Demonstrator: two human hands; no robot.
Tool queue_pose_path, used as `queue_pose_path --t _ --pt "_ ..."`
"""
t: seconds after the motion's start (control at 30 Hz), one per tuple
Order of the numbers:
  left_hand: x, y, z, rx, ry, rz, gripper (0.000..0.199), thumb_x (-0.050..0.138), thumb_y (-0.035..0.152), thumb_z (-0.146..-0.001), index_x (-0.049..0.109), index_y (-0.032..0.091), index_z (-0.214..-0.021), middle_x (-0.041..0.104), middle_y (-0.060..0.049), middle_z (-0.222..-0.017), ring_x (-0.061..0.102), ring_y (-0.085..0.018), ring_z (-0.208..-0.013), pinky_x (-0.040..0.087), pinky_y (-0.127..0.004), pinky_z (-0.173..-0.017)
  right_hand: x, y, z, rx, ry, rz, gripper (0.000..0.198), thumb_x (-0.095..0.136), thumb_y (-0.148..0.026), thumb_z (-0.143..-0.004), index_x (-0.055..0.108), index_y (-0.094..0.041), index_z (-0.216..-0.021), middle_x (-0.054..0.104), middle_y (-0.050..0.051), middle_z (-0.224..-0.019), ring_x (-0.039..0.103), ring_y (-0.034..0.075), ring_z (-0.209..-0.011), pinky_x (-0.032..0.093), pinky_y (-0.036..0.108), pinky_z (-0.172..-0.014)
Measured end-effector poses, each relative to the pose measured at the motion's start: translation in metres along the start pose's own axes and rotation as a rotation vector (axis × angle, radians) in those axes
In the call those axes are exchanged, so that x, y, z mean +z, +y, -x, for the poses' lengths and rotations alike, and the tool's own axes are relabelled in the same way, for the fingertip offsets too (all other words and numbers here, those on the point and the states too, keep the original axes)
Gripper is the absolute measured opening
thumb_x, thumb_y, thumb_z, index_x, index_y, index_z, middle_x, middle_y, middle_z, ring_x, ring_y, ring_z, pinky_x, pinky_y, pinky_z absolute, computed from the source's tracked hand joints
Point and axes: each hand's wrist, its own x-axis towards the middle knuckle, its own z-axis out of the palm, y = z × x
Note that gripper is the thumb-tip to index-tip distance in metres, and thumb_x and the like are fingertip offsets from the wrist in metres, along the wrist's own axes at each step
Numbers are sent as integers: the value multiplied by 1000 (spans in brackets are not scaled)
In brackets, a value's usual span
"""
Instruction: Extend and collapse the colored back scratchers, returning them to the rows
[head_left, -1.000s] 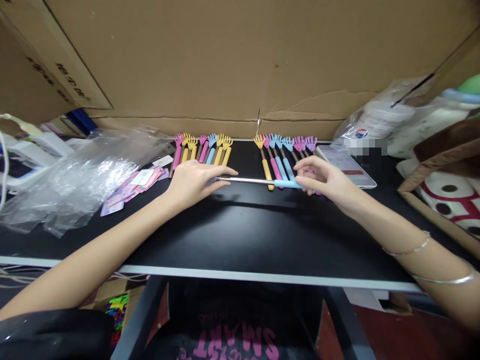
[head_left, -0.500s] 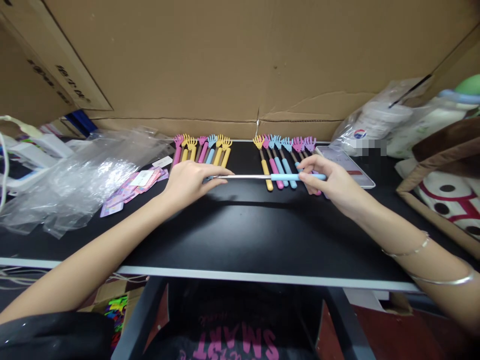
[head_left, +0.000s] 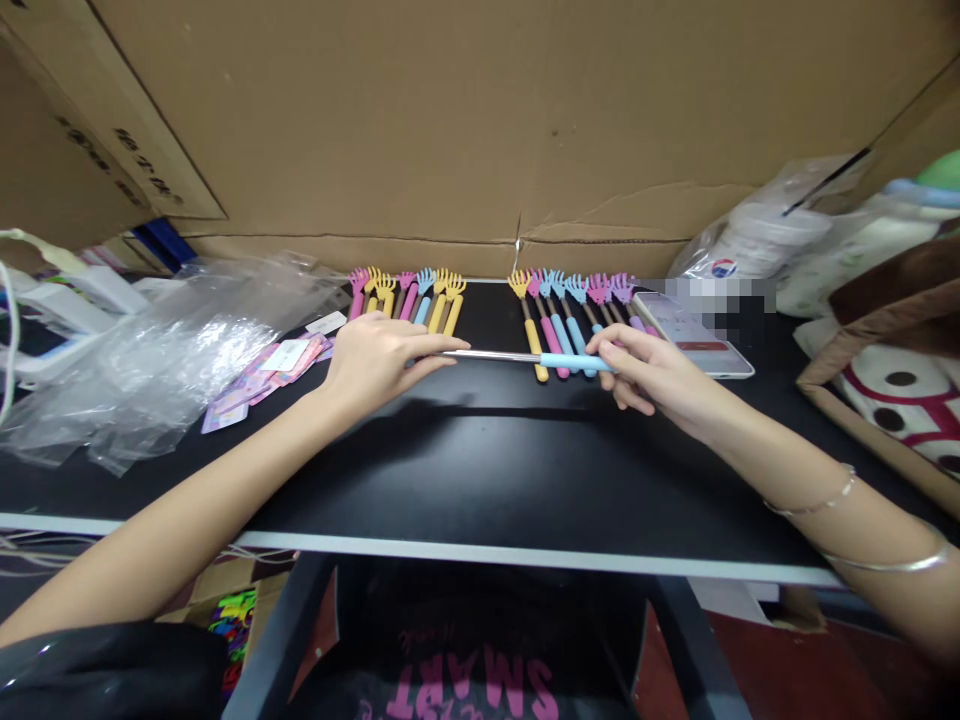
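A back scratcher (head_left: 566, 361) with a blue grip and a thin metal rod is held level above the black table. My left hand (head_left: 382, 355) pinches its rod end between thumb and fingers, and the hand hides the claw. My right hand (head_left: 637, 368) is closed on the outer end of the blue grip with thumb and fingertips. Behind my left hand lies a row of pink, yellow and blue back scratchers (head_left: 424, 300). Another row of yellow, pink, blue and purple back scratchers (head_left: 553, 318) lies behind the held one, partly covered by it and my right hand.
Clear plastic bags (head_left: 165, 350) and pink-purple cards (head_left: 255, 380) lie on the left. A tablet-like device (head_left: 705, 345) is beside the right row. A bagged cup (head_left: 772, 235) and a brown-trimmed bag (head_left: 892, 350) stand at right. A cardboard wall (head_left: 450, 120) closes off the back.
My right hand's fingers have shifted on the blue grip, and its end no longer sticks out past them. My left hand keeps its pinch on the rod end.
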Motion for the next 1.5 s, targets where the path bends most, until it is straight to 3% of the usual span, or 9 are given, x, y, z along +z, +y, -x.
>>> queue_pose_path --t 0.2,0.37,0.53,0.7,0.77,0.93,1.07,1.5 --pt "2 0 -1 -9 -24 0 34 49 47 -97 77 30 -103 76 -3 -73 69 -18 -67 37 -29 -62 0 1 0 27 -84 -22 38 62 -57 -85 55 -20 -89 45 -11 -47 29 4 -30 42 25 -45" --pt "7 -1 0 -37 -76 47 31 51 47 -96 76 32 -104 78 -1 -85 70 -17 -71 38 -27 -61 2 1 -4 2 -44 59 40 64 -58 -82 55 -19 -86 49 -8 -49 40 6 -37 37 25 -45" --pt "11 -4 0 -130 -173 203 32 52 50 -95 76 31 -104 78 0 -100 72 -18 -87 40 -24 -61 -6 1 -10 -58 53 150 44 74 -55 -73 56 -19 -91 56 -5 -57 48 7 -45 37 23 -44" --pt "5 -14 -6 -276 -394 447 34 55 51 -91 74 28 -106 77 3 -78 70 -18 -77 40 -22 -58 -13 -1 -9 -89 99 171 41 74 -52 -74 54 -21 -91 56 -5 -57 47 7 -44 31 23 -38" --pt "3 -16 -8 -301 -424 487 35 54 51 -90 73 27 -107 75 3 -72 68 -17 -73 41 -22 -59 -15 -1 -9 -127 93 155 39 71 -53 -78 52 -22 -91 56 -5 -55 48 8 -44 33 23 -39" --pt "-2 -10 -8 -361 -390 362 36 54 53 -88 75 29 -104 78 2 -87 70 -20 -81 43 -24 -65 -18 5 -11 -203 89 240 38 69 -55 -80 50 -22 -86 55 -5 -55 48 8 -44 36 24 -40" --pt "-6 -5 -7 -329 -358 205 35 53 51 -91 76 31 -107 78 1 -101 71 -22 -88 42 -25 -66 -22 7 -11 -217 82 383 38 66 -57 -81 52 -21 -84 56 -4 -55 47 8 -43 37 25 -42" --pt "4 -8 0 -4 4 5 26 58 43 -93 79 28 -95 78 0 -79 72 -17 -68 36 -27 -53 -22 4 -10 -106 -154 526 46 45 -60 -90 61 -19 -78 54 -2 -49 49 11 -48 39 28 -56"
